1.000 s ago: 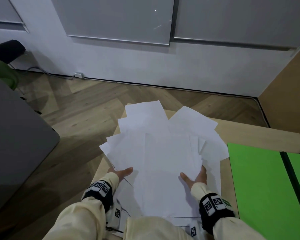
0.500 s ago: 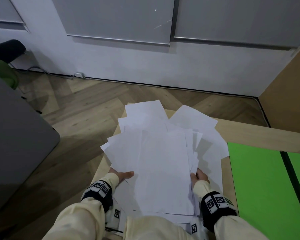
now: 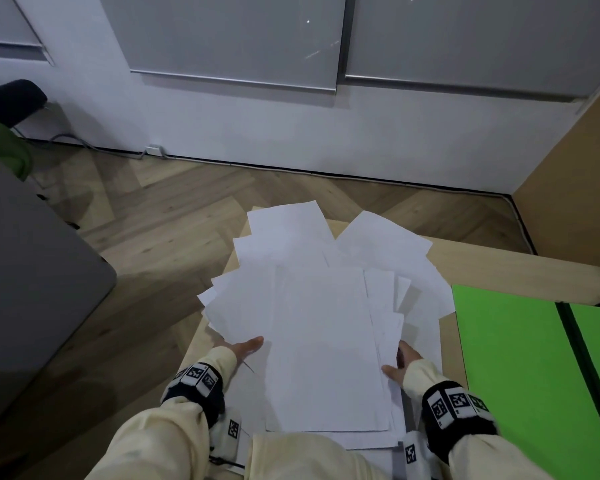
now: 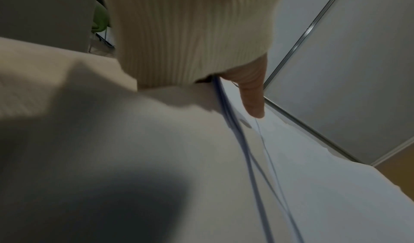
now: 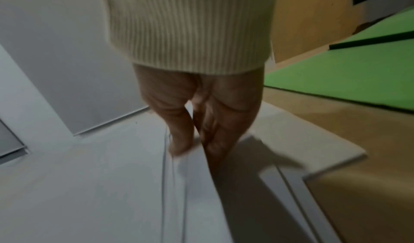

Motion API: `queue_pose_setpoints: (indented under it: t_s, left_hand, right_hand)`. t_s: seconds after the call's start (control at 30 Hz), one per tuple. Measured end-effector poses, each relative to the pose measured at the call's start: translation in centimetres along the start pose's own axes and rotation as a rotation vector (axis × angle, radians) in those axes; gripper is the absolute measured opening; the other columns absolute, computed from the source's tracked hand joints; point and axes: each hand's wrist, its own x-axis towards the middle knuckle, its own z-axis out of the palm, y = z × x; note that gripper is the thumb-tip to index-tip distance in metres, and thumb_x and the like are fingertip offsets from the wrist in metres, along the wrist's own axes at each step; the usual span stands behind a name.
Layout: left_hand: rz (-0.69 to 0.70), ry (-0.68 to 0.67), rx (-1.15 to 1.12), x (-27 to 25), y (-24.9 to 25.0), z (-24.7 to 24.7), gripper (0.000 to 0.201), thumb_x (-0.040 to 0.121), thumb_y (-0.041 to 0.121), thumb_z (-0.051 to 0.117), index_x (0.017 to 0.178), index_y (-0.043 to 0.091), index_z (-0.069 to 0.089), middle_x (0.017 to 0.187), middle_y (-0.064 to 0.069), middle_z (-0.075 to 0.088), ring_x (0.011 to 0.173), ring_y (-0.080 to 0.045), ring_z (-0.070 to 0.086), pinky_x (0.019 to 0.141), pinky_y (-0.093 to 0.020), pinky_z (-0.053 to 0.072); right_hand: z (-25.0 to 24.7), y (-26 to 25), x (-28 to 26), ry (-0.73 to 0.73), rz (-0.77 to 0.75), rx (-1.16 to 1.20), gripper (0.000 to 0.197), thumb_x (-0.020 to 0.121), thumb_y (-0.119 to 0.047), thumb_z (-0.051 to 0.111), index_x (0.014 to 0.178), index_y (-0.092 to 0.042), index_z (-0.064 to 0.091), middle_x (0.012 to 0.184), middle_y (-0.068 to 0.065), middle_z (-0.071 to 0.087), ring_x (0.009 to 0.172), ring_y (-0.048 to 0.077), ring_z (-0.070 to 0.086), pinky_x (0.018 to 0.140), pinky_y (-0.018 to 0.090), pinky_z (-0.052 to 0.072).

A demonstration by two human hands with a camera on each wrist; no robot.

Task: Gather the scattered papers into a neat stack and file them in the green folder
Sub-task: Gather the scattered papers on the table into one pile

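Note:
Several white papers lie fanned on the wooden table, the nearest ones pulled into a rough pile. My left hand is at the pile's left edge, its thumb flat on top and its fingers hidden under the sheets. At the right edge my right hand pinches the sheets, thumb on top and fingers below, as the right wrist view shows. The open green folder lies flat to the right, apart from the papers. Sheets at the far side still splay out at angles.
A grey desk stands to the left across a strip of wood floor, with a green chair behind it. A white wall runs along the back, and a wooden panel rises at the right.
My right hand has pushed the right-hand sheets leftwards, so the near pile is narrower and its right edge is raised. My left hand has hardly moved.

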Motion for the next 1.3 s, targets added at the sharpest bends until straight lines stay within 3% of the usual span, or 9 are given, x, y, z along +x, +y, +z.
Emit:
queue_pose_setpoints:
  t_s: [0.13,0.23,0.5,0.7,0.8,0.9,1.07,1.2,1.3]
  left_hand:
    - [-0.030,0.058,0.077,-1.0,1.0,0.3,0.143,0.018,0.053,0.091,0.141,0.009,0.034,0.138,-0.012,0.053,0.124,-0.029,0.053,0.110,-0.044,0.039]
    - [-0.040,0.055,0.128,-5.4,4.2,1.0,0.095,0.061,0.020,0.086,0.139,0.002,0.035,0.136,-0.016,0.052,0.125,-0.033,0.051,0.110,-0.041,0.038]
    - [-0.027,-0.007,-0.029,-4.8,4.0,0.9,0.122,0.029,0.032,0.088,0.137,0.005,0.039,0.134,-0.016,0.055,0.122,-0.033,0.054,0.109,-0.044,0.039]
    - [-0.075,0.031,0.072,-4.3,4.5,0.4,0.094,0.061,0.032,0.084,0.137,0.001,0.040,0.135,-0.019,0.054,0.123,-0.035,0.052,0.107,-0.040,0.040]
    - [-0.046,0.001,0.061,-4.2,3.9,0.6,0.115,0.036,0.043,0.082,0.136,0.002,0.041,0.136,-0.015,0.053,0.127,-0.031,0.050,0.112,-0.040,0.036]
    - [-0.056,0.067,0.075,-3.9,3.4,0.7,0.098,0.050,0.028,0.085,0.134,0.000,0.041,0.135,-0.019,0.054,0.124,-0.033,0.052,0.108,-0.039,0.039]
    - [-0.096,0.142,0.138,-3.6,3.1,0.8,0.080,0.074,0.021,0.077,0.139,0.000,0.036,0.137,-0.020,0.050,0.124,-0.038,0.050,0.106,-0.042,0.040]
    - [-0.105,0.150,0.142,-2.8,2.8,0.9,0.089,0.069,0.023,0.080,0.141,0.001,0.033,0.142,-0.018,0.047,0.129,-0.035,0.047,0.111,-0.042,0.036]
    - [-0.134,0.112,0.125,-2.2,2.6,0.8,0.099,0.058,0.028,0.085,0.139,0.001,0.036,0.140,-0.017,0.050,0.126,-0.035,0.050,0.110,-0.044,0.037]
  right_hand:
    - [-0.9,-0.2,0.6,0.038,0.079,-0.091,0.040,0.076,-0.015,0.072,0.109,-0.011,0.050,0.112,0.011,0.060,0.100,0.025,0.058,0.091,0.031,0.047]
    - [-0.6,-0.2,0.6,0.321,0.078,0.121,0.027,0.078,-0.004,0.068,0.068,-0.012,0.044,0.069,0.005,0.049,0.072,0.019,0.046,0.071,0.030,0.046]
    - [2.1,0.7,-0.3,0.093,-0.127,0.076,0.021,0.089,-0.004,0.053,0.106,0.003,0.063,0.089,0.013,0.065,0.089,0.029,0.062,0.072,0.018,0.036]
    - [-0.1,1.5,-0.1,0.209,-0.089,0.271,0.012,0.093,-0.005,0.046,0.090,-0.010,0.057,0.086,0.013,0.060,0.076,0.019,0.050,0.066,0.024,0.035]
    - [0.2,1.1,0.2,0.098,-0.118,0.239,0.012,0.093,-0.008,0.049,0.090,-0.013,0.060,0.085,0.010,0.061,0.077,0.018,0.051,0.065,0.023,0.038]
    - [1.3,0.3,0.1,0.005,-0.092,0.140,0.018,0.092,-0.014,0.052,0.076,-0.011,0.057,0.074,0.008,0.058,0.077,0.021,0.053,0.061,0.022,0.035]
    - [1.4,0.6,0.1,-0.038,-0.040,0.163,0.027,0.093,-0.005,0.047,0.115,0.002,0.060,0.120,0.024,0.063,0.115,0.034,0.057,0.099,0.033,0.043]
    - [0.7,1.6,0.0,-0.001,0.012,0.204,0.005,0.083,-0.007,0.064,0.081,-0.004,0.068,0.080,0.011,0.068,0.080,0.023,0.063,0.080,0.028,0.048]
    - [-0.1,1.8,-0.3,0.159,0.049,0.270,0.026,0.074,-0.013,0.075,0.056,-0.019,0.057,0.058,-0.001,0.057,0.066,0.020,0.055,0.071,0.022,0.041]
